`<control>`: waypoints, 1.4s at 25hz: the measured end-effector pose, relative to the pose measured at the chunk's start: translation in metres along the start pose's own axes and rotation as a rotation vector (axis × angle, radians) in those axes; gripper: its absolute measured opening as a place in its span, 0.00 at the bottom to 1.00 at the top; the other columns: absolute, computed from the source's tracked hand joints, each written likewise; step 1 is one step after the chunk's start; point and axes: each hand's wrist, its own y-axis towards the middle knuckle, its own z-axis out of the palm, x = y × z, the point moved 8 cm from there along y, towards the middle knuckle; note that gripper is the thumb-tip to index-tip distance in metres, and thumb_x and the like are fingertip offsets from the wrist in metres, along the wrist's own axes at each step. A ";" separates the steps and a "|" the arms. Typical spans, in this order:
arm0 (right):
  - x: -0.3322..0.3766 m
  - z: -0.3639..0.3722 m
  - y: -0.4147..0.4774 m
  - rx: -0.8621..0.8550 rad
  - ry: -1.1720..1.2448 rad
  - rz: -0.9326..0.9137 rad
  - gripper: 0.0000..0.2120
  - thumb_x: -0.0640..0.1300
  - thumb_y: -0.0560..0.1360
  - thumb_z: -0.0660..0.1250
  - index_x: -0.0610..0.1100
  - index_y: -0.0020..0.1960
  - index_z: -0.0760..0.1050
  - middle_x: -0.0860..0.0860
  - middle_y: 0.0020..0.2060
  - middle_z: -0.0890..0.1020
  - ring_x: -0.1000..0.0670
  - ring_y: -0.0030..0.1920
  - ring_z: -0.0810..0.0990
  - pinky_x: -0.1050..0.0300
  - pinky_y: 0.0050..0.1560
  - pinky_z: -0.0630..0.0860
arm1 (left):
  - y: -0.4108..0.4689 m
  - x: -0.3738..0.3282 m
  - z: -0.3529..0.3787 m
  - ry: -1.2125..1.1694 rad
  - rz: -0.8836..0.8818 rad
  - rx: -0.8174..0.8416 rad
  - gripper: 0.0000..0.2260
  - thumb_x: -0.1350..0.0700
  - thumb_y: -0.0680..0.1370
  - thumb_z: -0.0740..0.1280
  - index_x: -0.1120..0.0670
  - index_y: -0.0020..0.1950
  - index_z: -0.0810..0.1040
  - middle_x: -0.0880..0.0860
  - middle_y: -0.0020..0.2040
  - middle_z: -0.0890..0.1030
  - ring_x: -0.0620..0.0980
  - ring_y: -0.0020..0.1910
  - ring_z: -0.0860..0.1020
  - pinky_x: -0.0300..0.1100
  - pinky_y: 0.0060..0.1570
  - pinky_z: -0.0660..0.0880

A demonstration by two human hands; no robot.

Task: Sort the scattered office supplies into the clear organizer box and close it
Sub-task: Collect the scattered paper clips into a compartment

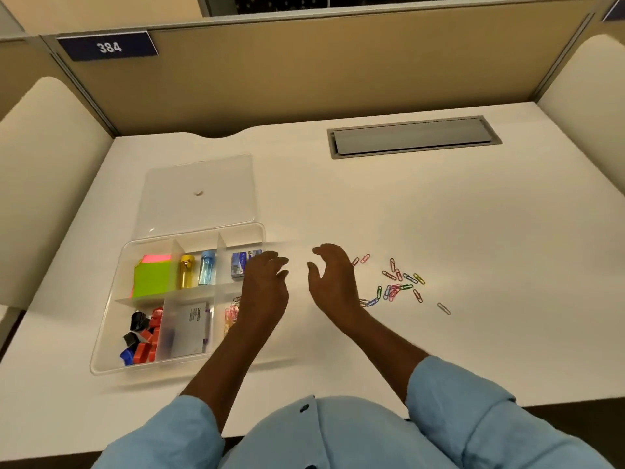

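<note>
The clear organizer box [111, 333] sits on the desk's left side with its lid [199, 194] swung open behind it. Its compartments hold green and pink sticky notes [150, 279], a yellow and a blue tube [198, 272], a staple box [238, 267], binder clips [143, 336], a white packet [192, 328] and some paper clips [231, 313]. Several coloured paper clips [395, 286] lie scattered to the right. My left hand [265, 286] hovers over the box's right edge, fingers loosely curled, holding nothing I can see. My right hand [333, 279] is open just left of the loose clips.
A grey cable hatch [412, 137] is set into the desk at the back right. Beige partition walls [304, 79] enclose the desk on three sides, with a label reading 384 [108, 47] at the top left.
</note>
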 end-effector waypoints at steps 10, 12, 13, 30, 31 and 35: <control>-0.132 -0.077 -0.005 0.108 -0.408 0.306 0.29 0.51 0.81 0.55 0.48 0.78 0.48 0.39 0.77 0.46 0.40 0.77 0.43 0.47 0.77 0.48 | -0.050 -0.054 0.138 0.238 0.154 0.700 0.29 0.51 0.79 0.62 0.46 0.76 0.51 0.60 0.77 0.48 0.60 0.77 0.45 0.49 0.74 0.47; -0.138 -0.070 -0.012 0.195 -0.476 0.271 0.29 0.53 0.81 0.54 0.50 0.78 0.48 0.38 0.77 0.46 0.39 0.77 0.41 0.47 0.76 0.44 | -0.058 -0.054 0.152 0.325 0.195 0.716 0.26 0.53 0.81 0.56 0.46 0.77 0.48 0.61 0.77 0.44 0.64 0.76 0.42 0.53 0.76 0.47; -0.139 -0.067 -0.014 0.224 -0.497 0.257 0.28 0.55 0.80 0.54 0.52 0.77 0.49 0.39 0.77 0.45 0.40 0.77 0.40 0.47 0.75 0.42 | -0.061 -0.054 0.157 0.357 0.225 0.713 0.26 0.56 0.82 0.54 0.46 0.77 0.47 0.62 0.77 0.42 0.65 0.75 0.40 0.55 0.75 0.48; -0.111 -0.053 -0.023 0.241 -0.661 -0.005 0.17 0.33 0.80 0.52 0.36 0.67 0.69 0.40 0.68 0.71 0.44 0.72 0.65 0.58 0.69 0.63 | -0.059 -0.072 0.149 0.313 0.595 0.425 0.13 0.64 0.59 0.78 0.57 0.42 0.82 0.55 0.41 0.83 0.53 0.40 0.82 0.40 0.39 0.80; -0.111 -0.056 -0.022 0.217 -0.629 -0.009 0.15 0.33 0.79 0.53 0.36 0.61 0.73 0.41 0.62 0.75 0.43 0.66 0.71 0.58 0.62 0.67 | -0.056 -0.072 0.146 0.273 0.580 0.414 0.12 0.65 0.60 0.77 0.57 0.40 0.81 0.54 0.38 0.82 0.52 0.37 0.80 0.39 0.36 0.79; -0.121 -0.073 -0.018 0.096 -0.463 0.084 0.08 0.35 0.77 0.58 0.38 0.46 0.77 0.45 0.42 0.81 0.47 0.43 0.80 0.70 0.33 0.64 | -0.046 -0.063 0.148 0.182 0.481 0.397 0.07 0.68 0.66 0.71 0.59 0.41 0.80 0.55 0.38 0.80 0.54 0.38 0.77 0.39 0.38 0.73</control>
